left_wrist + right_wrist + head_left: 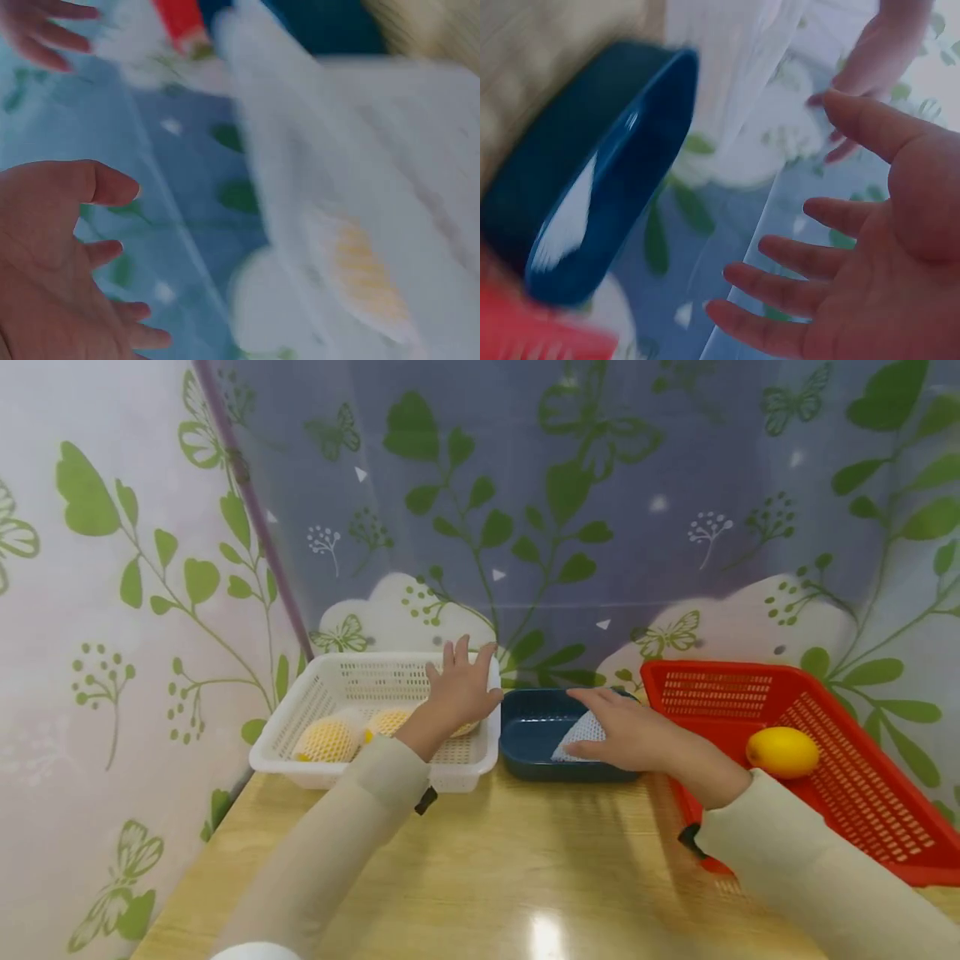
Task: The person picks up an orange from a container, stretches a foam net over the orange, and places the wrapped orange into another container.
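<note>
My left hand (461, 689) hovers over the right part of a white plastic basket (483, 752), fingers spread and holding nothing. In that basket lie several yellow fruits (327, 739) wrapped in pale foam netting; my forearm and hand partly hide some. Above the right side of a dark blue tray (517, 764) is my right hand (633, 731), its fingers extended and apart. A white foam net (581, 737) lies in the tray, partly covered by this hand in the head view. The right wrist view shows the right palm (900, 262) bare, away from the net (568, 225).
On the right stands a red plastic basket (712, 693) with an unwrapped yellow lemon-like fruit (782, 752) in it. All three containers stand on a wooden table (480, 868). A patterned curtain (480, 527) hangs close behind them.
</note>
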The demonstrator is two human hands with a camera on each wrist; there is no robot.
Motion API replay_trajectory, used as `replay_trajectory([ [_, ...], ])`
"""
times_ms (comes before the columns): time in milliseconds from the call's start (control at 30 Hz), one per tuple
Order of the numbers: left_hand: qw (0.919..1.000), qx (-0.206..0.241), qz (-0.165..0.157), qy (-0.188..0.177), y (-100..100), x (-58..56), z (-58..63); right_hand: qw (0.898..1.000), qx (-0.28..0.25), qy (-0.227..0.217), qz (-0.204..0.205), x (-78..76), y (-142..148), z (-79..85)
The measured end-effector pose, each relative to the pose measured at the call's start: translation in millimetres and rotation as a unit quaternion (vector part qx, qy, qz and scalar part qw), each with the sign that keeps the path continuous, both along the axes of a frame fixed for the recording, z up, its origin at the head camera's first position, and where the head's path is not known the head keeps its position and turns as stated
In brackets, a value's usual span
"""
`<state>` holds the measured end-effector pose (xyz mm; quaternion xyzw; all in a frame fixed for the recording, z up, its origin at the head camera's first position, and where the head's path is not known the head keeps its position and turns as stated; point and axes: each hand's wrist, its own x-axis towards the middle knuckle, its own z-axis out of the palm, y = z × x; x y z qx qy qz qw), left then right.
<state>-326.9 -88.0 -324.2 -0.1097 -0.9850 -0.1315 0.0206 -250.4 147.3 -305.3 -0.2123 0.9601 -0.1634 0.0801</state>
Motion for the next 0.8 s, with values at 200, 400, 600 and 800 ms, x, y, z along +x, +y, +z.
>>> replay_trajectory([
  [200, 0.997, -0.005, -0.077, 0.006, 32.2, 38.4, 15.7, 0.999, 0.023, -0.005, -0.028, -8.7, 47.5, 11.2],
  [400, 0.9893, -0.007, -0.145, -0.014, 66.7, 73.3, 14.7, 0.997, 0.059, 0.001, -0.057, -24.6, 88.4, 17.9],
  [600, 0.984, 0.006, -0.176, -0.027, 102.9, 90.1, 3.0, 0.996, 0.063, 0.002, -0.063, -43.5, 118.1, 19.5],
  [800, 0.9804, 0.015, -0.187, -0.061, 135.6, 102.5, -20.7, 0.994, 0.069, -0.019, -0.085, -58.1, 151.9, 10.9],
])
